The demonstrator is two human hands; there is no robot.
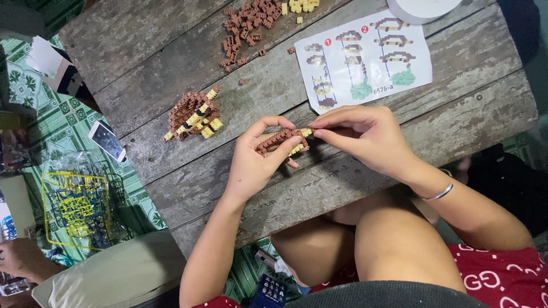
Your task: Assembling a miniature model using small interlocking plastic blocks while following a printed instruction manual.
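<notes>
Two hands meet over the middle of a weathered grey wooden desk (171, 51). The left hand (254, 162) is clamped on a small brown-and-yellow brick strip (281, 140), thumb above and fingers curled beneath it, so the piece sits just above the planks. The right hand (365, 134) is pinched shut on the yellow end of that same strip, fingertips pressed against it; a single silver bangle (436, 195) circles that wrist.

To the left of the hands, well apart from them, lies one finished chunk — a brown-and-yellow brick assembly (193, 116) resting flat on the desk. Toward the far edge there are two loose heaps: a pile of brown bricks (245, 25) and, just beside it, a smaller pile of yellow bricks (299, 5). One instruction sheet (365, 60) lies just beyond the right hand, printed with coloured building diagrams, and a white round container (422, 8) overlaps its far corner.

Off the desk, on the green patterned floor (57, 122), lie one phone (107, 141) — screen up — and yellow and blue plastic part frames (77, 208). A grey cushion (114, 274) sits near the lower edge.
</notes>
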